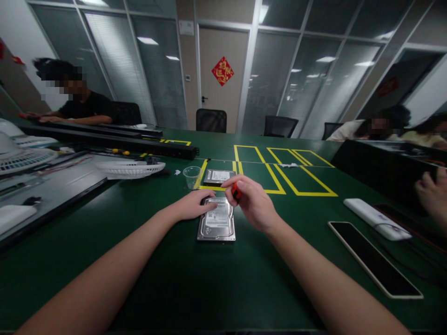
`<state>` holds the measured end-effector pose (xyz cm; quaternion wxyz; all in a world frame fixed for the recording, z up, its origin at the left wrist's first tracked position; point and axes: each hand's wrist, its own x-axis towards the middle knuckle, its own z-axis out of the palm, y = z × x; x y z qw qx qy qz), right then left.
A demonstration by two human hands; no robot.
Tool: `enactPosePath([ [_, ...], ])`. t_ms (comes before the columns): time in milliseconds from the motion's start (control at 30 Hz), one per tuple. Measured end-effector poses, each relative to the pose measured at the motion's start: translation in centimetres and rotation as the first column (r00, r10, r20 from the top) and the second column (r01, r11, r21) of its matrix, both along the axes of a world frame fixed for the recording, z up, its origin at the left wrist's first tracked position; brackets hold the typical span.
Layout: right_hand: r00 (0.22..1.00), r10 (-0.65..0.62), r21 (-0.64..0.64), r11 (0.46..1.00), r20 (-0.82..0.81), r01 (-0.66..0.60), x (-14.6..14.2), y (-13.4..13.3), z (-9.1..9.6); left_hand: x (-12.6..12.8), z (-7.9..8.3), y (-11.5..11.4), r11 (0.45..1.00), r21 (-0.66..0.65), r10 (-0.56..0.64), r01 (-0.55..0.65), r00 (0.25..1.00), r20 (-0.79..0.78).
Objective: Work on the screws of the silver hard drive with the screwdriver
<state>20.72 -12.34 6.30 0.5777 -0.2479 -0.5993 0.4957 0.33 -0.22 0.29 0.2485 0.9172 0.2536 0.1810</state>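
Note:
A silver hard drive (219, 221) with a white label lies flat on the green table in front of me. My left hand (192, 204) grips its far left edge, the thumb resting on top of the label. Over the drive's far right corner, my right hand (252, 201) is closed round the red and black handle of a screwdriver (236, 191). The screwdriver's tip is hidden behind my fingers. A second hard drive (219, 176) lies just beyond, within yellow tape lines. Left of it stands a clear plastic cup (192, 177).
At left lie white fan parts (131, 169) and a long black bar (139, 139). To the right are a phone (375, 258), a white power strip (377, 218) with a cable, and a black case (370, 172) with another person's hand (433, 193). A person (87, 104) sits far left.

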Motion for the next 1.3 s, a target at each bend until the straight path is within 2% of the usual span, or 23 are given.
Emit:
enactPosePath([
  [233, 0.996, -0.054, 0.001, 0.999, -0.074, 0.054, -0.13, 0.27, -0.20, 0.05, -0.69, 0.32, 0.998, 0.046, 0.043, -0.043, 0.999, -0.002],
  [1300, 0.972, -0.145, -0.054, 0.989, -0.183, 0.138, 0.24, 0.36, -0.14, -0.02, -0.57, 0.21, 0.997, 0.040, 0.060, -0.059, 0.998, -0.022],
])
